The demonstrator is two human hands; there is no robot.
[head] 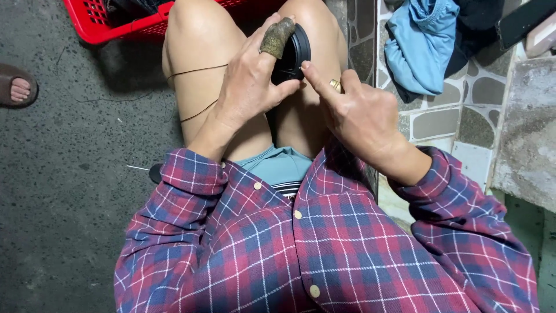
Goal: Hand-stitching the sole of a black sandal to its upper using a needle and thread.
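Left hand (249, 87), palm down above the knees, grip clamped on a round black disc-shaped object (294, 57); right hand (353, 113), index finger extended, fingertip touching the disc's lower edge, grip apart.

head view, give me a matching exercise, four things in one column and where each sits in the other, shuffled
Things:
1. red plastic basket
2. light blue cloth
3. black round object
4. sandalled foot

Places:
A. far left edge, on the dark floor
B. between the left hand and right hand, above the knees
C. top left, on the floor beyond the knees
D. top right, on the stone-patterned tiles

Pairs: 1-C, 2-D, 3-B, 4-A
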